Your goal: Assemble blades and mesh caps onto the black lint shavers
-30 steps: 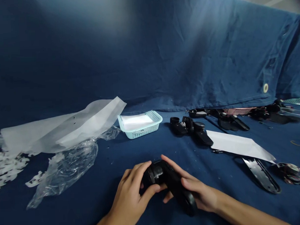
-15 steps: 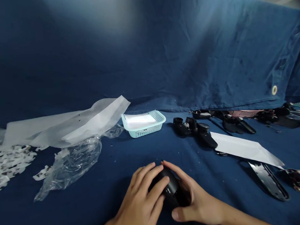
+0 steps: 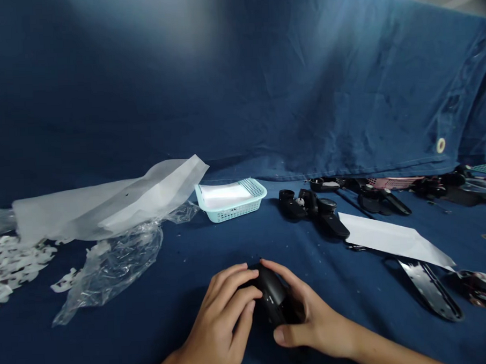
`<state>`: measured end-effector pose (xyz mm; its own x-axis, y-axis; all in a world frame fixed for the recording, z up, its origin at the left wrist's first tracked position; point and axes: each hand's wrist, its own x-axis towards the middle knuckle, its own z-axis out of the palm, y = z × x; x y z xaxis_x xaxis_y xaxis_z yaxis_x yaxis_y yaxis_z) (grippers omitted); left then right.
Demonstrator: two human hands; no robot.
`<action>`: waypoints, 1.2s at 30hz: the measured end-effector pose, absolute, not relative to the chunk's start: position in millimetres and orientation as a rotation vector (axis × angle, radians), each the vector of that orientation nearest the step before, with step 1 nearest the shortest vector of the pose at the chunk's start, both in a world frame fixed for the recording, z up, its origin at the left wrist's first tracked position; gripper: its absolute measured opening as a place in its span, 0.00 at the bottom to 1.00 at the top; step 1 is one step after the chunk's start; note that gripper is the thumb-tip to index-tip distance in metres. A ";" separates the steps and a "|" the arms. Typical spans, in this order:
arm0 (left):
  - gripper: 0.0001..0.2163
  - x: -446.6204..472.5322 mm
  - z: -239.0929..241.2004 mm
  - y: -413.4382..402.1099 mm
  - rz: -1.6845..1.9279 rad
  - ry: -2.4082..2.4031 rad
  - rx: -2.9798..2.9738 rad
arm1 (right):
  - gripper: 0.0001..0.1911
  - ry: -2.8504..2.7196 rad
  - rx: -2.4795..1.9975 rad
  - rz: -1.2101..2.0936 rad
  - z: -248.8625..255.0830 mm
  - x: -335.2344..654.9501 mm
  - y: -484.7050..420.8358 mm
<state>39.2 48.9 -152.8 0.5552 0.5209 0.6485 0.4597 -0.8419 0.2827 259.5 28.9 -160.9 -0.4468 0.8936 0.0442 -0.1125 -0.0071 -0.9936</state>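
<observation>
A glossy black rounded plastic housing is between my hands at the bottom centre, just above the blue cloth. My right hand grips it from the right, thumb on the near side and fingers curled around the far end. My left hand lies along its left side, with curved fingertips pressed against the shell. The underside of the housing and part of its near end are hidden by the hands and shadow.
Ahead is a light-blue basket holding white paper. Clear plastic, translucent sheets and small white pieces lie left. To the right are black plastic parts, a white sheet and a long black shell. A blue curtain hangs behind.
My left fingers have drawn back a little to the left from over the top of the housing, so more of it shows. My right hand keeps its grip. The view has shifted slightly.
</observation>
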 end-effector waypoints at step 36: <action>0.15 45.9 -148.8 37.5 1.073 0.907 2.329 | 0.48 -1.476 -0.858 1.637 -158.8 259.8 29.1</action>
